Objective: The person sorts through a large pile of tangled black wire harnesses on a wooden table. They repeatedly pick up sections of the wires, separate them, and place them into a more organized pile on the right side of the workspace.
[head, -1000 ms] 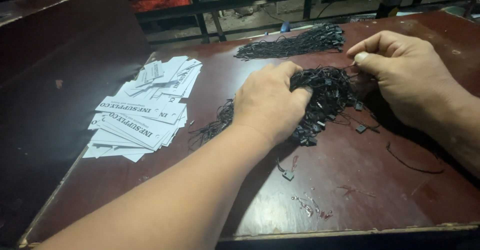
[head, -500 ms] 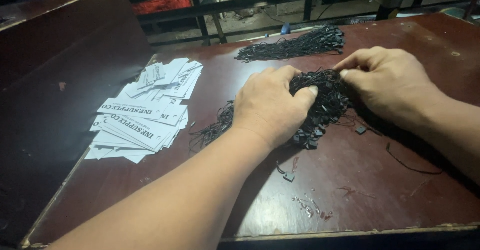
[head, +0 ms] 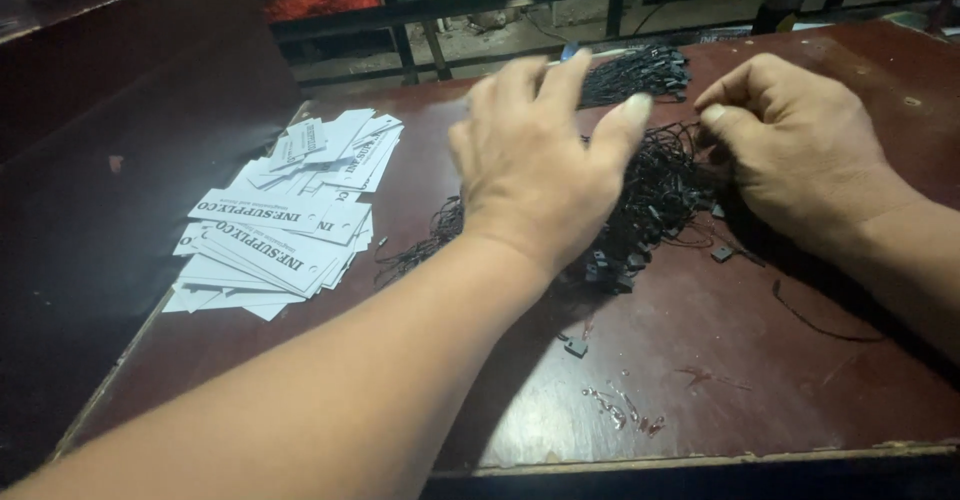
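Tangled black tag strings (head: 660,195) lay heaped between both hands on the tabletop (head: 760,360), left hand (head: 535,170) spread open above, right hand (head: 790,150) pinching strands; teasing single loops gently seemed wisest.

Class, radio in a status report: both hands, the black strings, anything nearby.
Left hand spread above black string pile. Right hand pinching at its strands. White tags stacked left; second string pile behind.
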